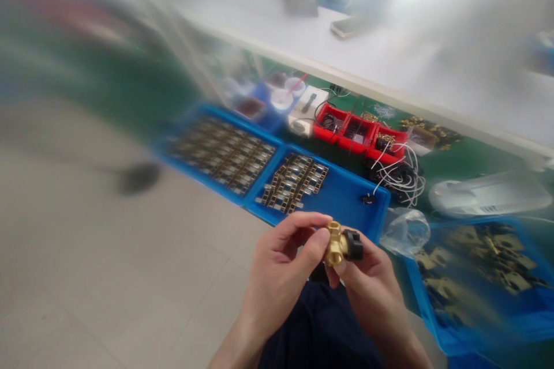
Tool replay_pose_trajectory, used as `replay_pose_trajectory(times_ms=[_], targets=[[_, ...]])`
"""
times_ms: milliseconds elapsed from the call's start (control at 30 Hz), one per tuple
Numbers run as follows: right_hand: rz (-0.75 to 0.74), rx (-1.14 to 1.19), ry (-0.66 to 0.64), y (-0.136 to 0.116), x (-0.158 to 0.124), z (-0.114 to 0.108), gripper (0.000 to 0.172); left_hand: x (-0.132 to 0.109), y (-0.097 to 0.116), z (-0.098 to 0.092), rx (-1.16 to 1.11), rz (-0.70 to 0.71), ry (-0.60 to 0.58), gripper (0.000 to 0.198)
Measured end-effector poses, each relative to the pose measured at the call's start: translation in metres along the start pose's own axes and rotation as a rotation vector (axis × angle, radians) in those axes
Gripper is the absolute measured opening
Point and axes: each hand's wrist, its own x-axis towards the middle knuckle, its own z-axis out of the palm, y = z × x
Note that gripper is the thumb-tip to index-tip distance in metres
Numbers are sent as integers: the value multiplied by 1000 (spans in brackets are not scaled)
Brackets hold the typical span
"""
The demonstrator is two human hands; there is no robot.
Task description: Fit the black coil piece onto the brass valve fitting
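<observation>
Both hands meet low in the view: the left hand (277,268) and the right hand (372,277) pinch a brass fitting (334,245) with a black part (354,244) between their fingertips. At twelve o'clock from it lies a blue tray (346,196) of small metal parts, with red bins (359,132) beyond at one o'clock.

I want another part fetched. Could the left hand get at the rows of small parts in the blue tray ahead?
Probably not yet: the left hand and right hand both pinch the brass fitting. Nothing blocks the blue tray.
</observation>
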Motion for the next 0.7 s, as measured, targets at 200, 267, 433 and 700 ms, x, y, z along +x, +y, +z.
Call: replay_pose_trajectory(times_ms=[200,267,433,700], targets=[[-102,-178,34,-9,-1,1,28,-15,7,-2,185,78,26,12],[-158,-232,58,-15,1,5,27,-19,8,-2,204,97,35,14],[-238,-307,70,-20,0,13,29,-24,8,-4,223,144,67,14],[-270,-339,27,-13,-5,13,37,-26,3,-11,281,204,104,18]])
